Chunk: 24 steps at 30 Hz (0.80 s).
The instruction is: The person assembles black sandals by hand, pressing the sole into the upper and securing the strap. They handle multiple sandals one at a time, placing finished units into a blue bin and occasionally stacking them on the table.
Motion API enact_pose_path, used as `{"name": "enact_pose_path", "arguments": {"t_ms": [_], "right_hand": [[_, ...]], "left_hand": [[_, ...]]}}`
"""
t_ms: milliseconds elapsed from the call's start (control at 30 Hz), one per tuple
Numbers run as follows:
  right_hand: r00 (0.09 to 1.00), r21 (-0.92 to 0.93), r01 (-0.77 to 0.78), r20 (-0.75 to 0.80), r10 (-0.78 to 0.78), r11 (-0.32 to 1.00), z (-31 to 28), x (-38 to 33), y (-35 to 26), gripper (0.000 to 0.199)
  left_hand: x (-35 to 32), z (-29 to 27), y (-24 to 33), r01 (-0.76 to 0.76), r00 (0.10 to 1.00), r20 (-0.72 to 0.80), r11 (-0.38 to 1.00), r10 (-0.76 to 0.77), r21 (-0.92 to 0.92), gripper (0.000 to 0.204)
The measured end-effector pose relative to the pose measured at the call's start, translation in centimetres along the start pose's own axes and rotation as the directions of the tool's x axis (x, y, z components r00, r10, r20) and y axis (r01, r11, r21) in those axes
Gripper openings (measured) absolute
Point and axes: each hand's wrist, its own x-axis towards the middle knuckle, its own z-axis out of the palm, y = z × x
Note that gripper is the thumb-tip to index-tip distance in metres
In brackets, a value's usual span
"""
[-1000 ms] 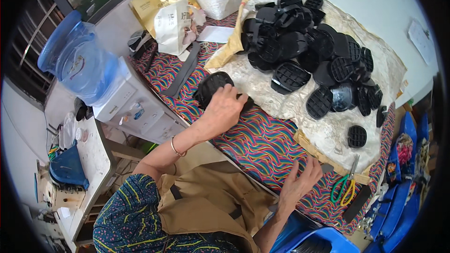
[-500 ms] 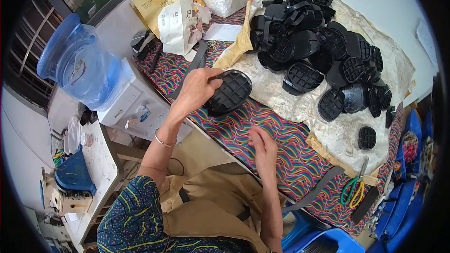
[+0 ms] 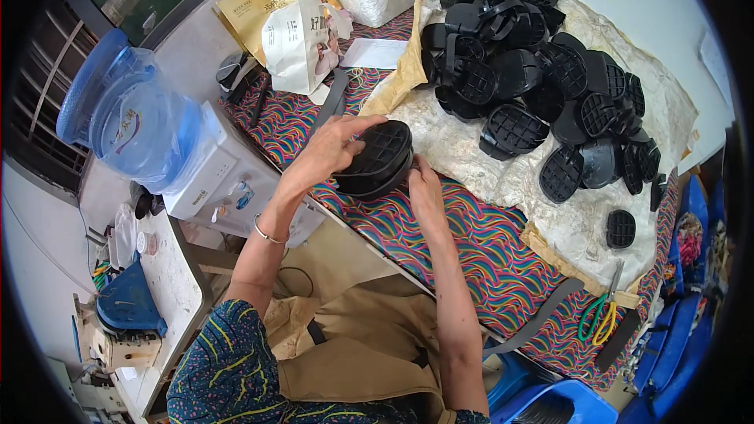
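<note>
The left hand [image 3: 330, 148], with a thin silver-coloured bangle [image 3: 268, 236] at the wrist, is gripping the left side of a black, rounded pad with a gridded upper face [image 3: 383, 149], its fingers lying along the far edge. A second black, rounded piece [image 3: 390, 186] is sitting directly beneath it, partly hidden. The right hand [image 3: 428, 196] is touching the right end of this pair; its fingertips are partly covered, so how tightly it is closing cannot be told.

The pair is being held over a multicoloured, wave-patterned cloth [image 3: 448, 224], just left of a stained white sheet [image 3: 510, 180]. Whether the lower piece is resting on the cloth cannot be told.

A large heap of similar black pads [image 3: 514, 71] is covering the sheet's far part, and one small gridded black pad [image 3: 620, 229] is lying apart, nearer the person. On the cloth to the right, a long, curved grey strip [image 3: 542, 320], scissors with green and yellow handles [image 3: 609, 295] and a flat black strip [image 3: 619, 340] are lying near one another.
</note>
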Motion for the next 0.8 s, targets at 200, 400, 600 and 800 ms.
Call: {"name": "enact_pose_path", "arguments": {"t_ms": [200,400,600,800], "right_hand": [[0.911,-0.267,-0.156,0.332,0.242,0.951,-1.9,1.4,-5.4,0.037],[0.997,0.255,-0.05,0.068,0.034,0.966,1.5,-1.2,-1.3,0.063],[0.998,0.254,0.058,-0.014,-0.057,0.965,-1.4,-6.0,-5.9,0.065],[0.939,-0.474,0.066,-0.268,-0.215,0.878,-10.2,-11.3,-13.0,0.055]], "left_hand": [[-2.1,0.0,-2.3,0.17,0.985,0.108,0.829,-0.133,-0.532,0.058],[-4.8,1.2,-2.3,0.089,0.986,-0.021,0.622,-0.167,-0.778,0.058],[-8.0,3.9,0.0,0.027,0.974,-0.071,0.42,-0.217,-0.907,0.063],[-9.1,13.3,6.4,0.05,0.99,0.047,0.024,-0.131,-0.998,0.067]]}}
